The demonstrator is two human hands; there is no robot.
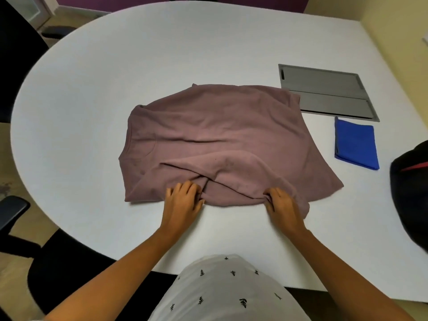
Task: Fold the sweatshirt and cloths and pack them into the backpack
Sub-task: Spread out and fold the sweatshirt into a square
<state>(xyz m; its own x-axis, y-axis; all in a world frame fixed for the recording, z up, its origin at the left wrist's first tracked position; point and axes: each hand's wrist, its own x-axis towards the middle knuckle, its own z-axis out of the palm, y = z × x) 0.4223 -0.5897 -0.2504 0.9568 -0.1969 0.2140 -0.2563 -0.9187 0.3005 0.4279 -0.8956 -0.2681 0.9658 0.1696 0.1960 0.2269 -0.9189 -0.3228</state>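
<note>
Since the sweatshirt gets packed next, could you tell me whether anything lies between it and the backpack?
The folded blue cloth lies between the sweatshirt and the backpack; nothing else visible does.

Office meeting room: rounded white table [92, 112], cable hatch [324, 89], swivel chairs [58, 262].

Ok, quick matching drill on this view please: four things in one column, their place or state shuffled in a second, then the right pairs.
Things
1. dusty-pink cotton sweatshirt
2. folded square blue cloth
3. flat grey rectangular hatch
4. black backpack with a red stripe

Place or state
A. cut off by the right edge of the view
B. set into the white table, beyond the blue cloth
C. gripped at its near edge by the left hand and right hand
D. lying folded, no hand on it

Pairs: 1-C, 2-D, 3-B, 4-A
</note>
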